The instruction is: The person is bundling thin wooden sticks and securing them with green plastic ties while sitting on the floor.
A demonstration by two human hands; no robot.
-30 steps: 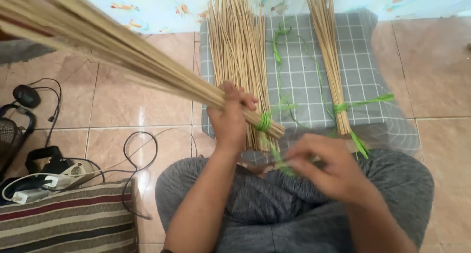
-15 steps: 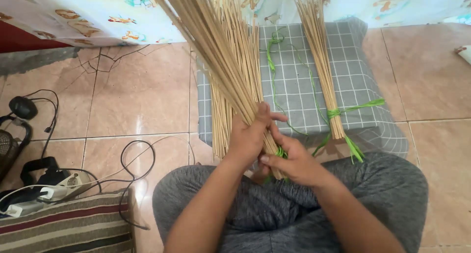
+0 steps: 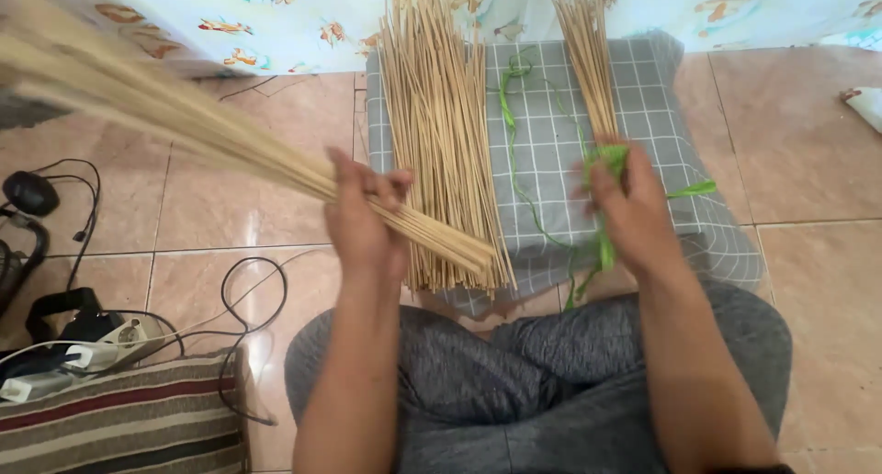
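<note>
My left hand (image 3: 363, 219) grips a bundle of thin bamboo sticks (image 3: 184, 125) that slants up and away to the left, its cut ends near my knee. My right hand (image 3: 629, 208) rests on a smaller stick bundle (image 3: 588, 51) tied with a green strip (image 3: 606, 157) and grasps it at the tie. Between my hands a loose pile of sticks (image 3: 441, 134) lies on a grey checked cloth (image 3: 551, 125). More green strips (image 3: 514, 97) lie on the cloth.
Black cables (image 3: 243, 290) and a power strip (image 3: 83, 350) lie on the tiled floor at left, beside a striped cushion (image 3: 119, 419). A patterned cloth (image 3: 276, 15) hangs at the back. My crossed legs in grey trousers (image 3: 542, 382) fill the foreground.
My left hand has swung its stick bundle from upright down to the left. My right hand has left that bundle and moved right onto the small tied bundle.
</note>
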